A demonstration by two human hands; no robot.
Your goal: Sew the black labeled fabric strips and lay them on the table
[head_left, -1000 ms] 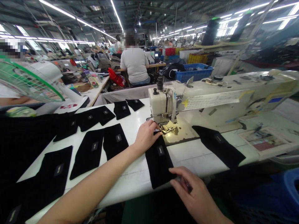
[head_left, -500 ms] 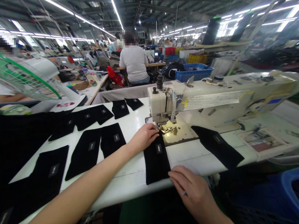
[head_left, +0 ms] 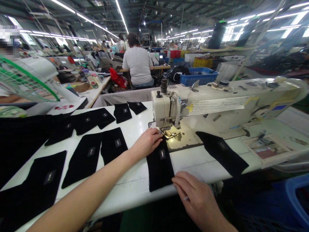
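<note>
A black fabric piece [head_left: 159, 172] with a small dark label [head_left: 162, 154] lies flat on the sewing table, its far end at the presser foot [head_left: 172, 134] of the sewing machine [head_left: 166, 108]. My left hand [head_left: 150, 139] is closed on the far left edge of this piece, right beside the needle area, which the fingers partly hide. At the near right corner, my right hand [head_left: 195, 195] pinches the fabric edge between thumb and fingers. Something small and pale [head_left: 185, 198] shows between the right fingers; I cannot make out what it is.
Several labelled black pieces [head_left: 83, 158] lie to the left. Another black piece [head_left: 223, 153] rests right of the needle, overhanging the front edge. A green-rimmed fan [head_left: 29, 77] stands at far left, a blue basket [head_left: 293, 193] at lower right. A person [head_left: 138, 66] sits ahead, back turned.
The whole view has shifted slightly. Both hands keep nearly the same place on the fabric piece, which shows no clear movement against the machine.
</note>
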